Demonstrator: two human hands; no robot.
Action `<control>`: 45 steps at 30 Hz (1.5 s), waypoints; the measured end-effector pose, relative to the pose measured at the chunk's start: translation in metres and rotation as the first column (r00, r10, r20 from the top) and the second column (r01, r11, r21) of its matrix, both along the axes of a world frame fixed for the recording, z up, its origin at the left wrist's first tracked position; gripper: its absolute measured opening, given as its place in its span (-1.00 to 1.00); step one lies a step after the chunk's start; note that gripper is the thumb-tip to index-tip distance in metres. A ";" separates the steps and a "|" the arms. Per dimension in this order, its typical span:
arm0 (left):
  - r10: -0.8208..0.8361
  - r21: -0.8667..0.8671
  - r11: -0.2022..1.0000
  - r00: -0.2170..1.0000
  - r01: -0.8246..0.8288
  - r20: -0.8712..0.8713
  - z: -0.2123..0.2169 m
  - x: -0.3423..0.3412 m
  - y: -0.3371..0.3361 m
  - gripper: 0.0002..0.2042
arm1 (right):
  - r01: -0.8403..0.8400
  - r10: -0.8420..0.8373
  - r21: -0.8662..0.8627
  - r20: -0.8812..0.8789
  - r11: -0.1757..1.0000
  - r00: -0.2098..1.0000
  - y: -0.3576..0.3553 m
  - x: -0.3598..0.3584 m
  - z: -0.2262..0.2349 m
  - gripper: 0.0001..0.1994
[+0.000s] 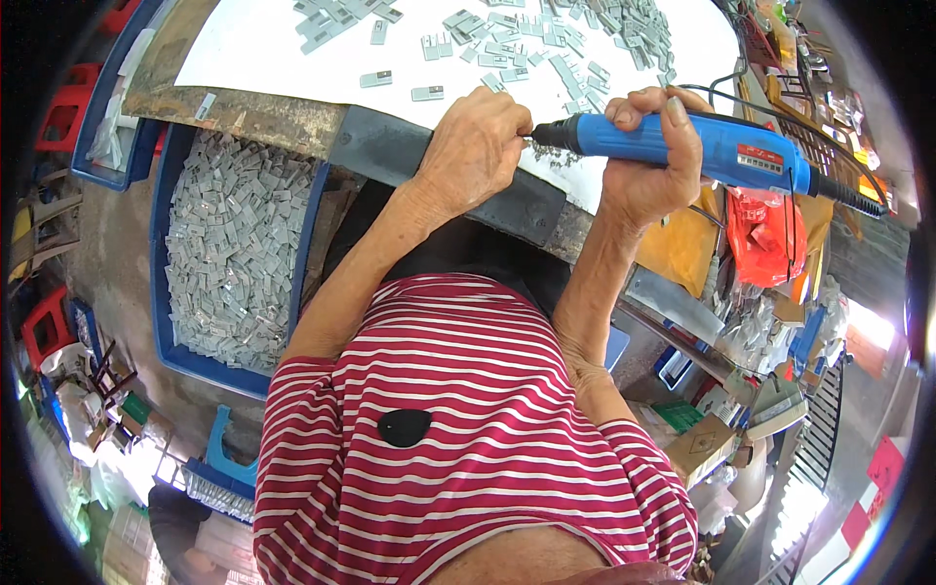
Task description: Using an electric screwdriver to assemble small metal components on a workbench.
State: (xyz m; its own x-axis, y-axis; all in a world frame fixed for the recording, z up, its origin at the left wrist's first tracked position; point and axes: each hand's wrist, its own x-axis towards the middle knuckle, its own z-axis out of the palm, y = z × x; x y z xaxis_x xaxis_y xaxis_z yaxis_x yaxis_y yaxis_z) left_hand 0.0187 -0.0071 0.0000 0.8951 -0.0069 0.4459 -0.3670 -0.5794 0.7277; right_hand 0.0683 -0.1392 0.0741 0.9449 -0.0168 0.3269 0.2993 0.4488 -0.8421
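My right hand (651, 161) is wrapped round a blue electric screwdriver (717, 151), which lies level with its black nose pointing left. At that nose my left hand (475, 146) is closed, fingers pinched together over the front edge of the table. Whatever sits between those fingers is hidden by the hand. Just beyond the left hand lie small flat grey plastic parts, among them a single part (427, 94) and another (375, 78). Many more form a heap (629, 29) at the far right of the white sheet (263, 49).
Left of me stands a blue crate (168, 331) filled with grey parts. A dark strip (385, 146) runs along the table's front edge. The screwdriver's black cable (848, 195) trails off right, near a red plastic bag (765, 239). A red stool (73, 107) stands far left.
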 end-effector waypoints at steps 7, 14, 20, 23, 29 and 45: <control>-0.006 0.026 1.000 1.000 0.007 -0.005 0.001 -0.001 0.000 -0.89 | 0.057 -0.052 0.090 -0.049 0.994 0.997 0.009 -0.001 0.001 -0.79; -0.010 0.027 1.000 1.000 0.009 0.012 -0.001 -0.001 0.000 -0.90 | 0.059 -0.055 0.087 -0.041 0.994 0.998 0.008 0.000 -0.001 -0.79; -0.008 0.004 1.000 1.000 0.008 0.020 -0.001 0.000 0.000 -0.90 | 0.036 -0.035 0.020 -0.024 0.999 0.999 0.003 -0.002 -0.002 -0.80; -0.007 -0.006 1.000 1.000 0.007 0.030 -0.002 0.000 0.000 -0.90 | 0.021 -0.020 0.012 -0.008 1.000 1.000 0.001 -0.002 -0.002 -0.81; -0.009 -0.017 1.000 1.000 0.010 0.023 -0.001 0.000 0.000 -0.90 | 0.036 -0.035 0.034 -0.035 0.999 0.999 -0.001 -0.002 -0.002 -0.81; -0.010 -0.012 1.000 1.000 0.010 0.011 -0.001 -0.001 0.000 -0.89 | 0.059 -0.057 0.077 -0.030 0.995 0.998 0.000 -0.003 -0.002 -0.80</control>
